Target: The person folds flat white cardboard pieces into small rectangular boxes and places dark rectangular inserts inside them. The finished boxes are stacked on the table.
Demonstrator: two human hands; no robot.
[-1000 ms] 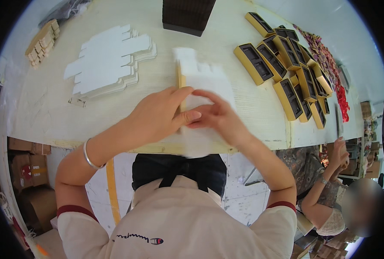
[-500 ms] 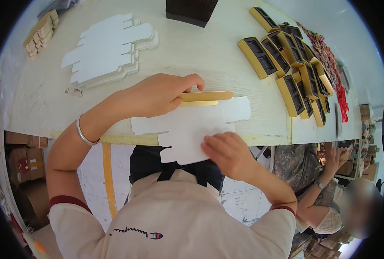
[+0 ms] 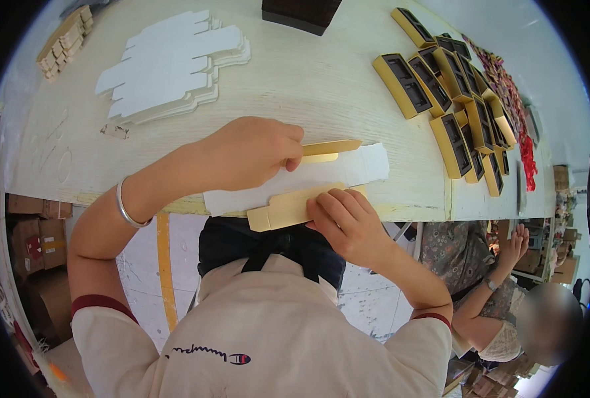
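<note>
A cardboard box blank [image 3: 354, 167], white inside and gold outside, lies across the table's front edge in front of me. Its far side stands folded up as a narrow gold strip [image 3: 335, 146]. The near panel [image 3: 285, 209] is bent upward too, so its gold face shows. My left hand [image 3: 258, 154] is closed, its curled fingers on the left end of the far strip. My right hand [image 3: 348, 225] grips the near panel at its right part, fingers over its upper edge and thumb on the near side; the palm hides that end.
White flat blanks [image 3: 166, 66] lie stacked at the far left, near a bundle of pale strips [image 3: 65, 41]. Gold boxes with black inserts [image 3: 404, 86] are piled at the right, beside red ribbons [image 3: 527, 156]. A dark box [image 3: 301, 16] stands at the back. Another person [image 3: 487, 292] is at the right.
My right hand has folded the near panel up from flat, turning its gold side into view. The fingers of my left hand have curled in further on the far strip.
</note>
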